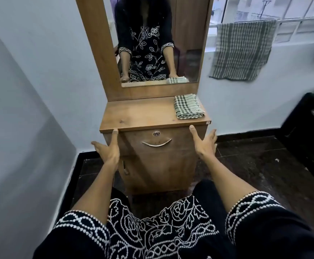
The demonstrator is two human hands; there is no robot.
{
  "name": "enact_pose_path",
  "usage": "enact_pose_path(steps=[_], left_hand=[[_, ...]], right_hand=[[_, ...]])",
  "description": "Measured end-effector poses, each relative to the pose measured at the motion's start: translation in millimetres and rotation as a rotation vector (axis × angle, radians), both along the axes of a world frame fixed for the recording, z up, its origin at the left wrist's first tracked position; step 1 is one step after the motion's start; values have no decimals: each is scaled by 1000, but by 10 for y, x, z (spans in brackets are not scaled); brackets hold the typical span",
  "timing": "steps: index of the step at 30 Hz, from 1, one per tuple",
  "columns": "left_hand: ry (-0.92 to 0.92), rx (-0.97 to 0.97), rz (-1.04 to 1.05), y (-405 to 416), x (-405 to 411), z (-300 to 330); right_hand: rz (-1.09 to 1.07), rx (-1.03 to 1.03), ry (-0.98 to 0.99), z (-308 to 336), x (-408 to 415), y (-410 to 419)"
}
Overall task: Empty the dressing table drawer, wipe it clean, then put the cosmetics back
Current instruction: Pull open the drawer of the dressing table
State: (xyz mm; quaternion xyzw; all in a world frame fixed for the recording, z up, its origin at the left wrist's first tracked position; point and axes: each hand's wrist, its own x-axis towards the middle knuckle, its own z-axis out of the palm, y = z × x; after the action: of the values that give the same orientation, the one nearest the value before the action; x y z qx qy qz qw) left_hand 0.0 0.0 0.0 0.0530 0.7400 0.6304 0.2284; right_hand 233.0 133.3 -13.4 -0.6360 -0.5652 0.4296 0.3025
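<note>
A wooden dressing table (139,114) stands before me against the wall. Its drawer (139,141) is closed, with a curved metal handle (156,143) and a round lock (155,134) on its front. A folded green-checked cloth (188,106) lies on the tabletop's right side. My left hand (108,148) is held out at the drawer's left edge, fingers straight, fingertips near the tabletop's lip. My right hand (204,141) is out at the drawer's right edge, fingers spread, holding nothing. No cosmetics are visible.
A mirror (152,43) rises above the tabletop and reflects me. A cabinet door (158,171) sits below the drawer. A checked towel (242,49) hangs from the window grille at the right. Dark furniture (309,128) stands at the far right. The floor (255,165) is dark tile.
</note>
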Motion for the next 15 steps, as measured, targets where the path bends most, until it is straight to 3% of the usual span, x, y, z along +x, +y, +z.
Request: enact_pose_path(steps=[8, 15], left_hand=[[54, 96, -55, 230, -125, -30], [83, 101, 6, 262, -96, -87]], right_hand=[[9, 131, -5, 9, -162, 196], [-133, 213, 1, -39, -333, 200]])
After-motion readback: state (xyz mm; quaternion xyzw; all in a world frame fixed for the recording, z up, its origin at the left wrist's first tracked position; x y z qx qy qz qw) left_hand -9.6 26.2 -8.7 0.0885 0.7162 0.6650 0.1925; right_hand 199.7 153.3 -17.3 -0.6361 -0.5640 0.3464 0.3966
